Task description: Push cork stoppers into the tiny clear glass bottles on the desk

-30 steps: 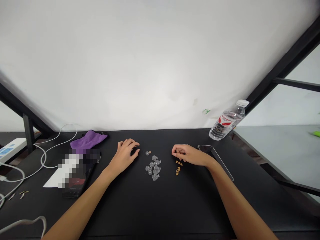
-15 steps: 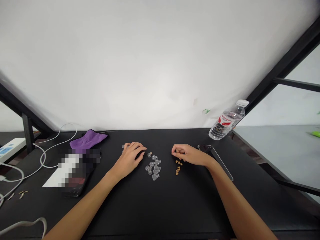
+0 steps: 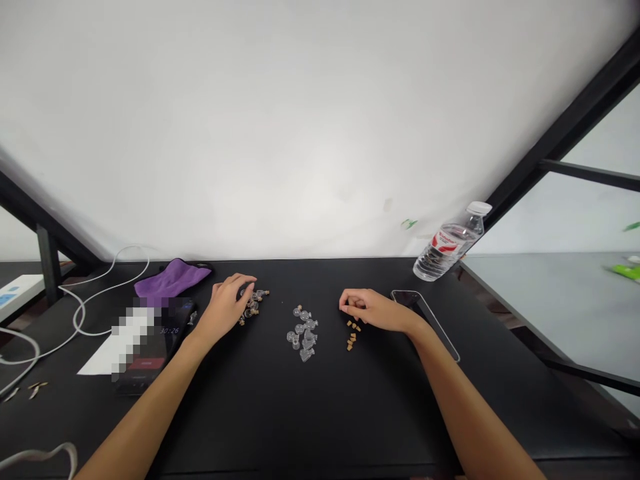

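Surface: black bench [image 3: 320, 413], with a white wall [image 3: 300, 133] behind it.
Left hand: the left hand [image 3: 227, 305] is palm down, fingers curved over the corked vials [image 3: 254, 301] and tips touching them. Cannot tell whether it grips one.
Right hand: the right hand [image 3: 373, 308] is curled, fingertips pressed together. Anything pinched is too small to make out.
Corks: loose corks [image 3: 352, 335] lie just under the right hand's fingertips.
Open vials: a cluster of open vials [image 3: 302, 331] sits between the hands, apart from both.
Right of right hand: phone [image 3: 430, 327] beside the wrist, bottle [image 3: 447, 243] beyond it.
Left of left hand: purple cloth [image 3: 170, 279] and white cable [image 3: 83, 307].
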A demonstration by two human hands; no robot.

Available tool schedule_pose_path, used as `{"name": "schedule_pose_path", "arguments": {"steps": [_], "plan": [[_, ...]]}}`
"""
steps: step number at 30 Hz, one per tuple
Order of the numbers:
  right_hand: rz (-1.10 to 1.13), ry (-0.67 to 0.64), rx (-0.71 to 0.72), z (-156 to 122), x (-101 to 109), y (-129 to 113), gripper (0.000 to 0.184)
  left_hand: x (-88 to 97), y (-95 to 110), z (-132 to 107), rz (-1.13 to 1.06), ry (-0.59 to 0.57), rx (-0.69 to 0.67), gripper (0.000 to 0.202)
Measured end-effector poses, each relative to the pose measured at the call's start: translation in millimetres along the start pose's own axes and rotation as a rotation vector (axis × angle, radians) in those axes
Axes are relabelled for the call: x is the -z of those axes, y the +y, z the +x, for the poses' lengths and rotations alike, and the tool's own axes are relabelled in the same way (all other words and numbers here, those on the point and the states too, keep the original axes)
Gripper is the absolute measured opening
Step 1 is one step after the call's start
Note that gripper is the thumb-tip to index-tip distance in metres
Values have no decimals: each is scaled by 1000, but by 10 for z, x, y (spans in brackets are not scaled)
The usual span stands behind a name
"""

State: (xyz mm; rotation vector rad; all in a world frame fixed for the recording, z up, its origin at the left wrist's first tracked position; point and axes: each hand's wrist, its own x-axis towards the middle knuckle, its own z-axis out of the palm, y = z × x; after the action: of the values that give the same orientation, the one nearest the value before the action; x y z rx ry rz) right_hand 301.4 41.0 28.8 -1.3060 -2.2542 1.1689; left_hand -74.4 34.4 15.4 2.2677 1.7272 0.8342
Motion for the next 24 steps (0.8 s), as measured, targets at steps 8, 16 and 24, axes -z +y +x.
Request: {"name": "schedule_pose_path", "arguments": {"steps": [8, 16, 24], "plan": [[-20, 1, -2, 5, 6, -29, 34, -131, 262, -95, 118, -40, -133, 18], [-11, 6, -2, 1, 3, -39, 35, -220, 286, -108, 38, -38, -212, 24], [51, 196, 119, 21, -278, -457, 31, -226, 686, -267, -166, 76, -401, 21]]}}
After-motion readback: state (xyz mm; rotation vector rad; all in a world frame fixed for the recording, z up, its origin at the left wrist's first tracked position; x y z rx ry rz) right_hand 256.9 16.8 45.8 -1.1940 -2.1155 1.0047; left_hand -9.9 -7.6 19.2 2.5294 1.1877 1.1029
